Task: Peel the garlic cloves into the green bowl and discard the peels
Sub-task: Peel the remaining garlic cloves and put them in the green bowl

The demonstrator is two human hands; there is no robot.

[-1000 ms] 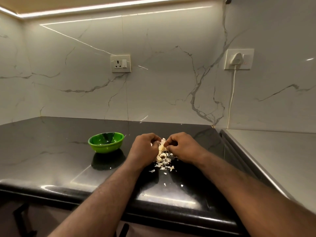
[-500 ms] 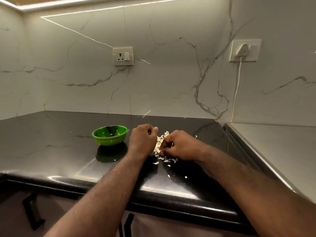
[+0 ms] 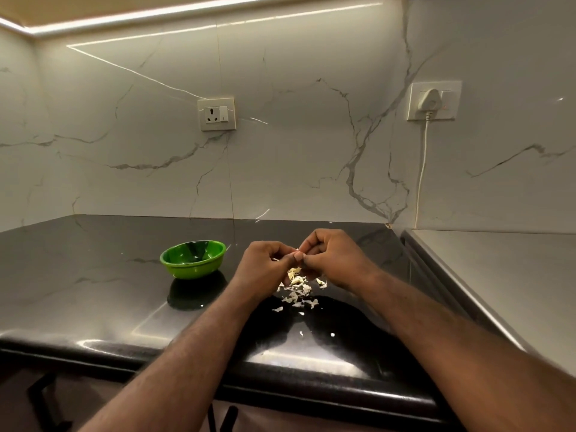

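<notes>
My left hand (image 3: 265, 266) and my right hand (image 3: 335, 258) meet fingertip to fingertip above the black counter (image 3: 93, 291). Together they pinch a small garlic clove (image 3: 298, 252), of which only a pale sliver shows between the fingers. Right below the hands lies a heap of whitish garlic peels and cloves (image 3: 297, 286), with loose flakes scattered toward me. The green bowl (image 3: 193, 258) stands on the counter to the left of my left hand; its inside looks dark and glossy, and I cannot tell what it holds.
A steel surface (image 3: 498, 291) adjoins the counter on the right. The marble wall behind carries a socket (image 3: 216, 114) and a plugged-in socket (image 3: 433, 100) with a white cable running down. The counter's front edge (image 3: 280, 378) is close to me.
Both hands have lifted off the pile and come together, fingertips touching, with the clove between them. The heap of peels below them is now uncovered.
</notes>
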